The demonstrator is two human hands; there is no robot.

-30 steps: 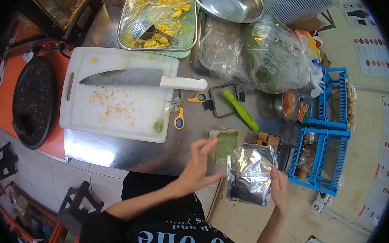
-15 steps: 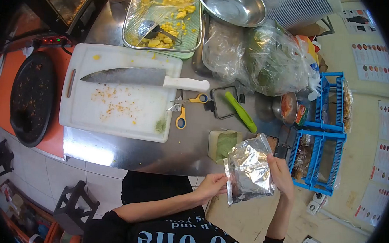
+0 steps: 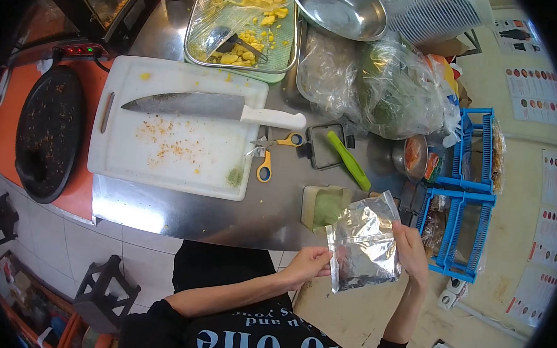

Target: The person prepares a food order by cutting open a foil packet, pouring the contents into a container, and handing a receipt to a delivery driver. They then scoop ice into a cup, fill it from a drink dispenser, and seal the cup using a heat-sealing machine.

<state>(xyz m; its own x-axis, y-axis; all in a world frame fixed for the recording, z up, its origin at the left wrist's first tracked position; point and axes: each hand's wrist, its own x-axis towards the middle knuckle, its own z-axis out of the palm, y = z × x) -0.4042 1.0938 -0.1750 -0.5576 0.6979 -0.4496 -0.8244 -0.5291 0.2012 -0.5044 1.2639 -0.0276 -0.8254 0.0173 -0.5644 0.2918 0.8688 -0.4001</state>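
Head view, left hand [image 3: 309,265], right hand [image 3: 410,249] gripping foil pouch [image 3: 364,241]

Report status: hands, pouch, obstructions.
Left hand and right hand both grip foil pouch, held off the counter edge. Nothing in the way.

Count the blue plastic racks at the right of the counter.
2: one blue rack farther back beside the bagged greens, another blue rack nearer, just right of the foil pouch.

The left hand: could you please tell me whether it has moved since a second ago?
Yes. The left hand has dropped from beside the green block on the counter to below the counter edge, gripping the foil pouch at its left edge.
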